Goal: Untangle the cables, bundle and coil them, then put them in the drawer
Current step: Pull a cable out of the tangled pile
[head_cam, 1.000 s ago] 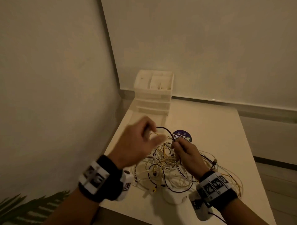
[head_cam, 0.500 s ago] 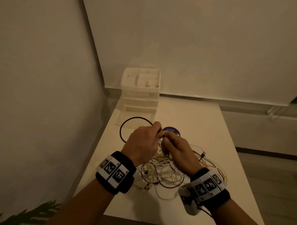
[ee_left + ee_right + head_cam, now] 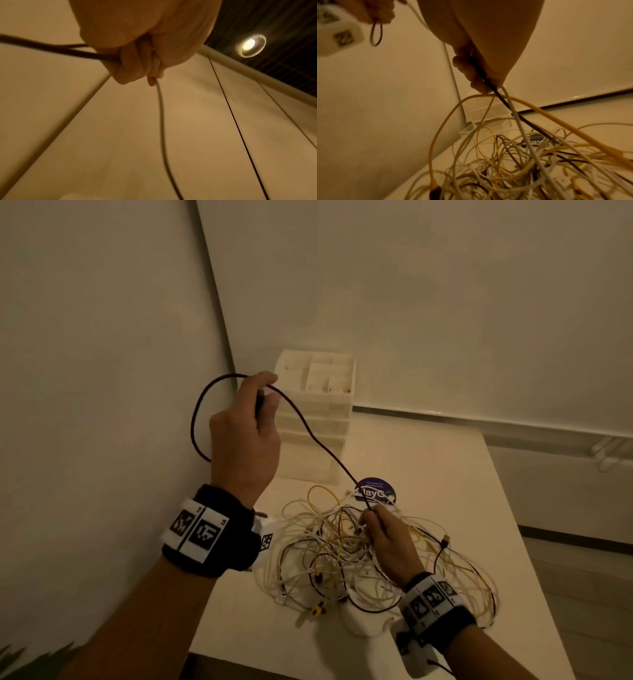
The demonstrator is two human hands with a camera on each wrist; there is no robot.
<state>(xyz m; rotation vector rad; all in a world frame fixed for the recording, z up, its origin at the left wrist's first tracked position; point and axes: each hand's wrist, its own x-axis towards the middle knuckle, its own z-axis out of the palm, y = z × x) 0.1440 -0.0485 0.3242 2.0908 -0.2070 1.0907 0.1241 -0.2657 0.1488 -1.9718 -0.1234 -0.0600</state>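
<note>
A tangle of white, yellow and dark cables (image 3: 346,556) (image 3: 513,162) lies on the white table (image 3: 428,460). My left hand (image 3: 246,433) (image 3: 137,67) is raised above the table's left edge and grips a loop of the black cable (image 3: 308,429) (image 3: 51,50). That cable runs taut down to my right hand (image 3: 387,539) (image 3: 476,75), which pinches it just over the tangle. A white plastic drawer unit (image 3: 318,419) stands at the table's back left corner, its lowest drawer pulled out.
A round purple sticker (image 3: 375,491) lies on the table behind the tangle. Walls close in on the left and behind. Green plant leaves (image 3: 30,659) show at the lower left. A white block (image 3: 363,621) sits at the tangle's near edge.
My left hand has lifted up and to the left, drawing the black cable out of the tangle into a long taut line. My right hand stayed low over the pile.
</note>
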